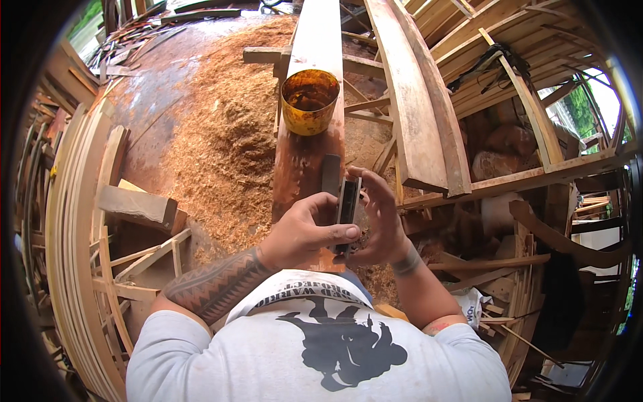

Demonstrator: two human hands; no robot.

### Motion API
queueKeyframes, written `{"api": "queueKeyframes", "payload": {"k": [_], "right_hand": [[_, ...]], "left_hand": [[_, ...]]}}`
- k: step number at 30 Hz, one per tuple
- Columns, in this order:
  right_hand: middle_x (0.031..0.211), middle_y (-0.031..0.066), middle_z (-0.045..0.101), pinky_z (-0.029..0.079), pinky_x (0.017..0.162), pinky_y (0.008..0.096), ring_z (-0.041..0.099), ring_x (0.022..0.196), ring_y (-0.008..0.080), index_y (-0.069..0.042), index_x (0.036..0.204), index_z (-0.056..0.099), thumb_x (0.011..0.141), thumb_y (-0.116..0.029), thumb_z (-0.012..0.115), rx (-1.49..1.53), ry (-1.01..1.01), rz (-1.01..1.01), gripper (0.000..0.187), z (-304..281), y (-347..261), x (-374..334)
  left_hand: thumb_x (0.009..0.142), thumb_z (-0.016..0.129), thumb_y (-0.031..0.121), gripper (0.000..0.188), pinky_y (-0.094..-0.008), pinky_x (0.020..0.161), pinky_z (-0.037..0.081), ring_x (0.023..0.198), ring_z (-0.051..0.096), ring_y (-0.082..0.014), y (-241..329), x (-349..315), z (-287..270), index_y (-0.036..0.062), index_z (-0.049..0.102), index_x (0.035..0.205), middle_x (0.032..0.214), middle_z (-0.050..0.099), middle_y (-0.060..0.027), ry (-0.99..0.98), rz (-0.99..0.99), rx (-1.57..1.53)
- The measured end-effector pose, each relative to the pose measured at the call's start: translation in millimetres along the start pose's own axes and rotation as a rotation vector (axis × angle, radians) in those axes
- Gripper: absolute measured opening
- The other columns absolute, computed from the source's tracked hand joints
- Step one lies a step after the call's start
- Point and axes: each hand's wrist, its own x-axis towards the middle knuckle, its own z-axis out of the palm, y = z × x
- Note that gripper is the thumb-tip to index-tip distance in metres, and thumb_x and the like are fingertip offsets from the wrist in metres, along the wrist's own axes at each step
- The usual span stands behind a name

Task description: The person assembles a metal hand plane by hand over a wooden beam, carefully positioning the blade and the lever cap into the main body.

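Observation:
Above the near end of a long plank [305,164], both my hands hold a dark, narrow block with lighter metal-looking edges [347,201]. It stands roughly on end; its exact kind I cannot make out. My left hand [305,228] grips its left side, thumb laid across the lower part. My right hand [383,214] cups the right side, fingers bent around the upper end and palm near the lower end. Just beyond my left fingers, a flat grey bar [330,175] rests on the wet-looking wood. Farther along the plank stands a stained yellow tub [310,110], with brownish contents inside.
Wood shavings [231,134] cover the floor left of the plank. A thick timber block [137,206] and stacked long boards [84,248] stand at the left. To the right, broad planks [410,100] lean over a wooden rail [529,175], with more lumber behind.

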Motion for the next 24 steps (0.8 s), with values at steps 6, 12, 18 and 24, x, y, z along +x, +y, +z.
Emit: {"api": "queueKeyframes", "payload": {"k": [6,12,18,24], "right_hand": [[0.172,0.0267,0.039,0.036,0.131,0.0550,0.043,0.161,0.0390,-0.004,0.176,0.022,0.067,-0.026,0.111,-0.027,-0.040,-0.020,0.142,6.2,-2.9,-15.2],[0.170,0.0294,0.043,0.046,0.124,0.0536,0.050,0.156,0.0438,-0.008,0.175,0.028,0.067,-0.023,0.108,0.052,0.035,-0.190,0.135,14.8,-2.7,-15.2],[0.169,0.0333,0.044,0.047,0.123,0.0552,0.050,0.155,0.0487,-0.009,0.176,0.026,0.066,-0.022,0.106,-0.057,0.000,-0.197,0.136,15.1,-9.0,-14.6],[0.170,0.0321,0.039,0.046,0.123,0.0556,0.043,0.159,0.0478,-0.008,0.176,0.026,0.066,-0.033,0.110,0.023,0.060,-0.224,0.140,20.5,-4.4,-19.8]], "left_hand": [[0.097,0.092,0.016,0.054,-0.0333,0.098,0.063,0.113,0.074,-0.0144,-17.0,-5.5,-6.4,-0.0024,0.062,0.138,0.124,0.076,-0.0092,0.013,-0.022,0.053],[0.095,0.093,0.012,0.052,-0.0327,0.093,0.065,0.108,0.075,-0.0132,-21.0,-12.6,-5.6,-0.0054,0.065,0.136,0.121,0.077,-0.0089,0.008,-0.044,-0.115],[0.096,0.091,0.006,0.046,-0.0367,0.097,0.067,0.108,0.078,-0.0170,-18.3,-14.6,-7.5,-0.0049,0.068,0.134,0.120,0.080,-0.0119,0.000,-0.038,0.011],[0.094,0.090,0.002,0.048,-0.0421,0.103,0.065,0.111,0.080,-0.0213,-20.9,-17.5,-8.3,-0.0033,0.067,0.135,0.122,0.081,-0.0157,-0.020,-0.050,-0.026]]}}
